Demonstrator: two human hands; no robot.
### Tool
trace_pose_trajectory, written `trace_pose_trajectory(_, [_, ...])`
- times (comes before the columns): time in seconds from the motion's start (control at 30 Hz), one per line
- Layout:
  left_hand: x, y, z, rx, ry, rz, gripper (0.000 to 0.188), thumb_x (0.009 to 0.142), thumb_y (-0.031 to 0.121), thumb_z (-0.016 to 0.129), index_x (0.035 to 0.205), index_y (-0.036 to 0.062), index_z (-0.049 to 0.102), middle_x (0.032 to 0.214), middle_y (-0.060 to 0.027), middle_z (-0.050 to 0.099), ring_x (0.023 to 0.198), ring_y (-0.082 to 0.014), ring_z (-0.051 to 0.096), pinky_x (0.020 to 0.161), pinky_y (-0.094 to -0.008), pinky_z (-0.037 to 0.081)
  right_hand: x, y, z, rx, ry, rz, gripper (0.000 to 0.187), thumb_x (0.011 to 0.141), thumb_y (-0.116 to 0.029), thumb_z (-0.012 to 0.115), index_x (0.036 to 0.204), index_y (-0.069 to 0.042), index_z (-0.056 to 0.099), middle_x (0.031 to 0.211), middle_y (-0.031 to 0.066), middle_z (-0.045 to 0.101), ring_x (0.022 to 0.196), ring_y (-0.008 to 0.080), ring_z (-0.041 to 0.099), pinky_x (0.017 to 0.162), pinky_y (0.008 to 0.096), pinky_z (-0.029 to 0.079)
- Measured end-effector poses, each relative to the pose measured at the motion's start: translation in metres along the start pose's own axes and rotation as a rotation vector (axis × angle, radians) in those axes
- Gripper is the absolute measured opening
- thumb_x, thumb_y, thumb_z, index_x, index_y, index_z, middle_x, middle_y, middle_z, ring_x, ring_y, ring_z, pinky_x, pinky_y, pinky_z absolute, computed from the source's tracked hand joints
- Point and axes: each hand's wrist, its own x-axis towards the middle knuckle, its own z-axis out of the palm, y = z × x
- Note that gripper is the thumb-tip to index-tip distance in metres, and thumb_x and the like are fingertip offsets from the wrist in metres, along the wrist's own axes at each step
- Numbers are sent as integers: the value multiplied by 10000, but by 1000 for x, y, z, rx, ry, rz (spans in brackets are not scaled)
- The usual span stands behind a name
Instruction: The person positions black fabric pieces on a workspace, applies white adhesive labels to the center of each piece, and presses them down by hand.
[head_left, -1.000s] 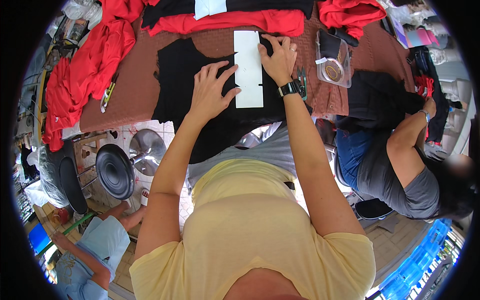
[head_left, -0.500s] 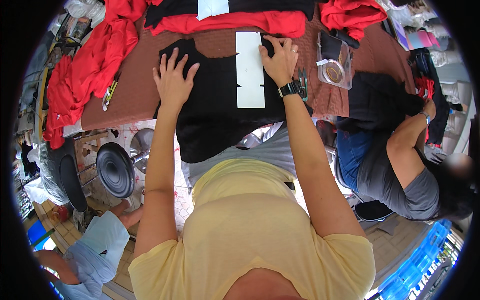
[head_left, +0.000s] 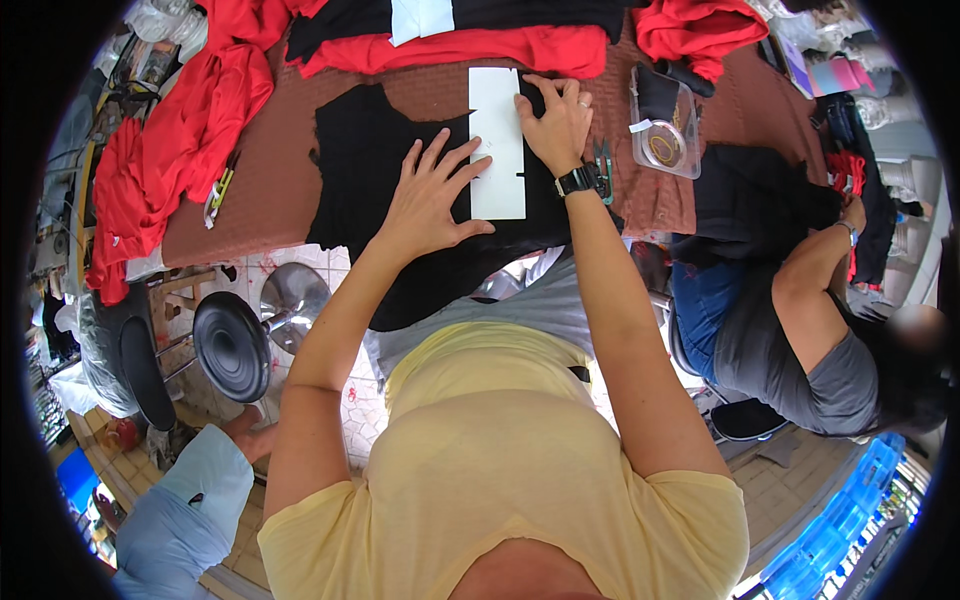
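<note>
At the left, a crumpled heap of red cloth spills over the brown-covered table, with a slim yellow-green tool beside it. Next, a cut piece of black cloth lies flat, hanging over the near edge. On it rests the left hand, grip spread wide, fingertips touching an upright rectangular white card atop the cloth. The right hand bends at the card's upper right edge, thumb and forefinger parted. Green-handled metal snips and a clear plastic box follow.

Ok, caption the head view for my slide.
Left hand and right hand at opposite edges of a white notched strip on black fabric.
</note>
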Motion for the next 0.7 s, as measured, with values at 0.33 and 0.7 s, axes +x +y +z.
trace_pose_trajectory(0.33, [-4,-4,1,-3,26,11,825,746,561,829,1435,185,576,1600,-76,432,1527,-356,306,1242,-572,208,0,1,0,17,-30,11,372,820,-367,766,1171,-244,760,1083,80,586,998,328,523,849,452,413])
trace_pose_trajectory(0.7, [-5,-6,1,-30,37,7,864,752,538,834,1458,131,549,1590,-103,441,1521,-360,322,1243,-568,212,0,2,2,-8,-33,11,387,823,-390,770,1183,-249,758,1104,84,585,1011,326,520,858,450,412])
